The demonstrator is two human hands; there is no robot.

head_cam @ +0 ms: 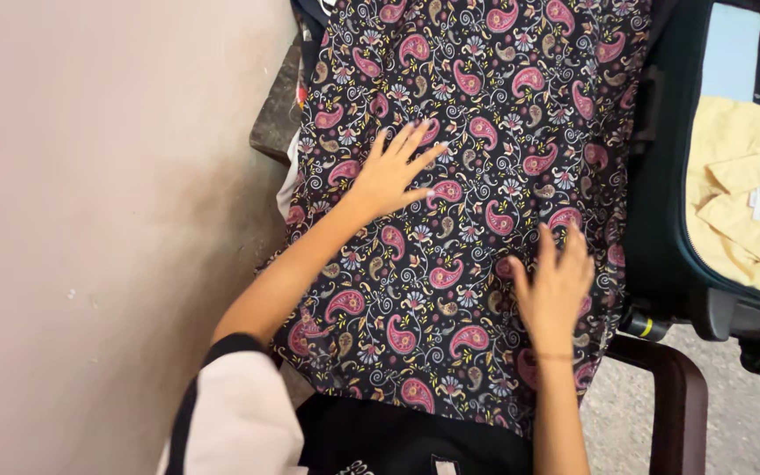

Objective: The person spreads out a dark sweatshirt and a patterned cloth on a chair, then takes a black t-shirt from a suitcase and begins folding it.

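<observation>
Both hands, left (390,174) and right (554,283), press flat, fingers spread, on paisley cloth (477,105) running lengthwise away

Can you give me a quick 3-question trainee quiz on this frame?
1. True or false: both hands lie flat, fingers spread, on the cloth.
2. Which hand is farther from the camera wearer's body? A) left hand B) right hand C) both level
3. Fill in: the yellow garment lies in an open dark ____ to the right.

Key: 1 true. 2 A. 3 suitcase.
</observation>
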